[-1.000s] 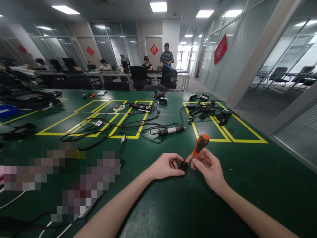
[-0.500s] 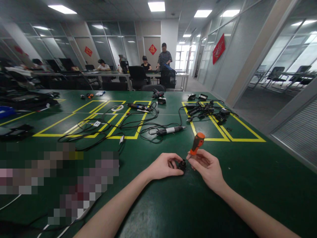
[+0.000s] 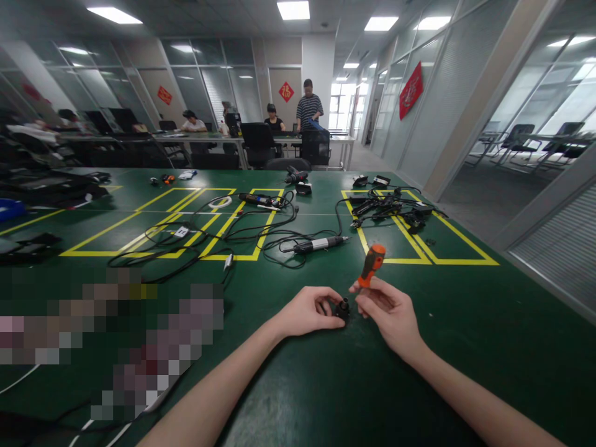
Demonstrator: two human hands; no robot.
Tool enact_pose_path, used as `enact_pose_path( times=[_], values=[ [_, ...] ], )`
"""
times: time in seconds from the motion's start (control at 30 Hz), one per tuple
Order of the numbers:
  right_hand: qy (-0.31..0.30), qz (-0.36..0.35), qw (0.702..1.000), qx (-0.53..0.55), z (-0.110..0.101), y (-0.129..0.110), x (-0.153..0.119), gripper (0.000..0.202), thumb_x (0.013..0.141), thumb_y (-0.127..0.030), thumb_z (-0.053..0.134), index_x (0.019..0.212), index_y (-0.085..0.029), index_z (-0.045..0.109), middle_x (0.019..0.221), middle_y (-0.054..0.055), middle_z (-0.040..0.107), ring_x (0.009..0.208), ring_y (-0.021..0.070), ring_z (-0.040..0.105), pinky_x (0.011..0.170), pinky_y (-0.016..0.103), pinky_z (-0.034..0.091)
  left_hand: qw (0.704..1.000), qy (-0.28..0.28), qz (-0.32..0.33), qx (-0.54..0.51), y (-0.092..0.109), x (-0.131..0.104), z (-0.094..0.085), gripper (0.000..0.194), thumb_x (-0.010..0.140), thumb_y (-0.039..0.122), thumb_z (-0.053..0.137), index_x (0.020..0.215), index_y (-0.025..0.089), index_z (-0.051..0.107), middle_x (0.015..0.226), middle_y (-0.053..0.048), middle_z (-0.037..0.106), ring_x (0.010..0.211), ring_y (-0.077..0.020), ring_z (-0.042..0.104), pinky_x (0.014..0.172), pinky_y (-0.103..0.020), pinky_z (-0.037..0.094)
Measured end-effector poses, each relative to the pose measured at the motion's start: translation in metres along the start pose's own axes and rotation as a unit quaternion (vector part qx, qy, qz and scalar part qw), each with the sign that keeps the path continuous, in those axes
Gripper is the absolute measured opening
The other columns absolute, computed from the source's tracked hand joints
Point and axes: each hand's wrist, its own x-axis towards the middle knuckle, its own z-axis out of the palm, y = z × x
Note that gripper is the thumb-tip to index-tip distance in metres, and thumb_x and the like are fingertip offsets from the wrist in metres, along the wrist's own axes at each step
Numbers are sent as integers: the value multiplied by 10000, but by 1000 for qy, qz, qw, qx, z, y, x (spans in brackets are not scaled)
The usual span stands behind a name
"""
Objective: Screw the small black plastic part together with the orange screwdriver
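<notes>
Between thumb and fingers, my left hand (image 3: 313,311) grips a small black cylindrical part (image 3: 343,308) that rests on the green table (image 3: 288,385). Its exact kind is too small to tell. My right hand (image 3: 385,310) is closed around the lower end of a screwdriver (image 3: 372,264) with an orange and dark grey handle. The handle points up and leans slightly right. Fingers hide most of its shaft and the tip. Screwdriver and black part are close together but look apart.
Beyond my hands lies a grey and black electric screwdriver (image 3: 321,244) with a looped cable. Black cables and parts (image 3: 386,208) are heaped at the right back. A cordless drill (image 3: 296,176) sits at the far edge. People (image 3: 308,112) are at another table behind.
The screwdriver and my right fingers have shifted very slightly, with the handle a little higher. My left hand keeps its grip on the black part in the same place.
</notes>
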Motion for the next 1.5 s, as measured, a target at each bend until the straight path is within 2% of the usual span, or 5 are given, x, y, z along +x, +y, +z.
enact_pose_path(
  times=[0.17, 0.7, 1.17, 1.3, 1.5],
  values=[
    [16, -11, 998, -53, -2, -1, 1, 86, 782, -256, 768, 790, -184, 722, 764, 33, 684, 567, 125, 577, 512, 250, 514, 1000, -2, 1, 4, 0, 0, -1, 464, 711, 353, 810, 1097, 128, 681, 696, 4, 645, 626, -110, 586, 611, -214, 460],
    [-7, 10, 999, -40, -5, 0, 1, 97, 802, -261, 761, 848, -179, 736, 689, 16, 666, 528, 115, 563, 497, 241, 498, 1000, -5, 4, 5, -1, 0, -1, 449, 720, 336, 808, 1097, 128, 680, 699, 5, 649, 624, -109, 592, 617, -216, 464],
    [-3, -29, 996, -80, -3, -7, 4, 49, 797, -237, 746, 812, -192, 760, 806, 47, 708, 693, 171, 654, 591, 265, 544, 1000, -8, 9, -24, -2, 0, -4, 465, 732, 356, 808, 1109, 117, 678, 727, -19, 676, 621, -104, 602, 617, -211, 480],
    [-2, 1, 999, -53, -3, -3, 2, 139, 836, -279, 720, 932, -181, 740, 792, 55, 731, 590, 145, 621, 542, 264, 531, 998, -5, 5, -69, -2, 1, -6, 449, 716, 329, 821, 1083, 109, 685, 890, -78, 724, 658, -103, 627, 610, -200, 477],
    [-7, -12, 999, -38, -2, -2, -1, 99, 848, -267, 704, 889, -187, 744, 843, 42, 684, 544, 107, 575, 489, 241, 511, 998, -1, -21, -57, -2, 1, -8, 437, 687, 362, 845, 1020, 108, 718, 738, -41, 704, 600, -92, 599, 544, -173, 413]
  ],
)
